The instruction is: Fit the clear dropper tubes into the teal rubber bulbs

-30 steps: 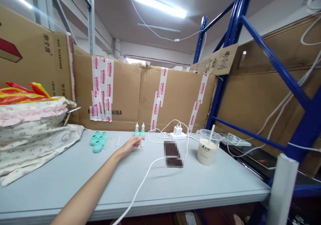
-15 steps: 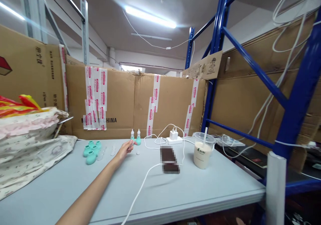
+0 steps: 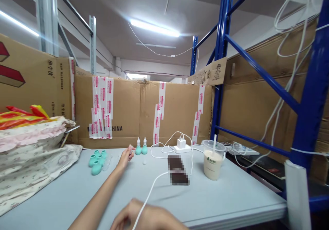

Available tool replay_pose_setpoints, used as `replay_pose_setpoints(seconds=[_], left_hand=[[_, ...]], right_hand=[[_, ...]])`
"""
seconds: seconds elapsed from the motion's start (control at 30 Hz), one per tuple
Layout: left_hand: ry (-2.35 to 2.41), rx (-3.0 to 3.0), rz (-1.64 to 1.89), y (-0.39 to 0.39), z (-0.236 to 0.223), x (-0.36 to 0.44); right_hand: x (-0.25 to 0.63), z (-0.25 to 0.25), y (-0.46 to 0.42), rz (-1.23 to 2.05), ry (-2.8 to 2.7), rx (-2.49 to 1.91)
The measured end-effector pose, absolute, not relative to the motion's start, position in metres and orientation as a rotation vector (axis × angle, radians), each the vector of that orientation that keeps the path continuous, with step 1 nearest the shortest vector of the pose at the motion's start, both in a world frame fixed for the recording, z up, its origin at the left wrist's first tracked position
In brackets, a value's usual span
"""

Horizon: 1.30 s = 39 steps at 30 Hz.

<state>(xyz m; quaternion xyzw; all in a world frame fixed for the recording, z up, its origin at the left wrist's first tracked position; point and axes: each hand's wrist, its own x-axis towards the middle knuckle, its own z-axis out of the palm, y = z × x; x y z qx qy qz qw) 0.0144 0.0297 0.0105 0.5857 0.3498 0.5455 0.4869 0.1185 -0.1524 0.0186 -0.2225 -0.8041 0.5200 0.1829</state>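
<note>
My left hand (image 3: 126,157) is over the far part of the table, its fingers drawn together around something small and pale that I cannot make out. Just right of it stand two teal squeeze bulbs (image 3: 138,150) with clear pointed tips. A small white round piece (image 3: 144,162) lies in front of them. Several teal bulbs without tips (image 3: 96,167) are grouped to the left, beside some clear plastic tips (image 3: 106,164). My right hand (image 3: 149,217) is low at the near edge, blurred and bent, with a white cable (image 3: 150,190) crossing in front of it; its fingers are partly out of frame.
A dark, pixelated phone-like object (image 3: 178,171) lies mid-table with the cable running to it. Behind are a white power strip (image 3: 183,149) and charger. A drink cup with straw (image 3: 212,163) stands right. Patterned cloth (image 3: 33,165) covers the left; cardboard (image 3: 133,113) walls the back.
My left hand has drawn back leftward from the two tipped bulbs, which now stand in full view. My right hand has come in from below. The camera view has shifted slightly.
</note>
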Motion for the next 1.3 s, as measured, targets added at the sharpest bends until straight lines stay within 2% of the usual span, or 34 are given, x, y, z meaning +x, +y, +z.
replay_pose_setpoints(seconds=[0.1,0.2,0.27,0.37,0.43,0.57,0.77,1.0,1.2,1.3], left_hand=[[0.853,1.447,1.309,0.032,0.010,0.012],[0.820,1.468,1.326,0.036,0.008,0.012],[0.817,1.487,1.315,0.038,0.007,0.015],[0.826,1.510,1.309,0.041,0.003,0.019],[0.817,1.516,1.312,0.043,-0.001,0.021],[0.828,1.535,1.212,0.046,-0.012,0.022],[0.822,1.585,0.988,0.041,-0.023,0.020],[0.782,1.707,0.933,0.023,-0.007,0.024],[0.871,1.903,1.080,-0.001,0.002,0.027],[0.972,2.029,1.036,-0.005,0.002,0.027]], right_hand=[[0.130,0.030,-0.093,1.085,-2.195,-0.863],[0.145,0.035,-0.048,0.326,-1.959,-1.248],[0.152,0.029,-0.031,-0.037,-1.853,-1.428],[0.157,0.010,-0.023,-0.274,-1.942,-1.532],[0.157,-0.004,-0.022,-0.268,-2.046,-1.546],[0.158,-0.022,-0.018,-0.055,-2.027,-1.458],[0.165,-0.020,-0.006,0.239,-1.612,-1.203],[0.170,-0.004,0.001,0.796,-1.162,-0.975],[0.169,0.003,-0.008,0.937,-1.035,-0.812],[0.170,0.007,-0.011,0.955,-1.040,-0.779]])
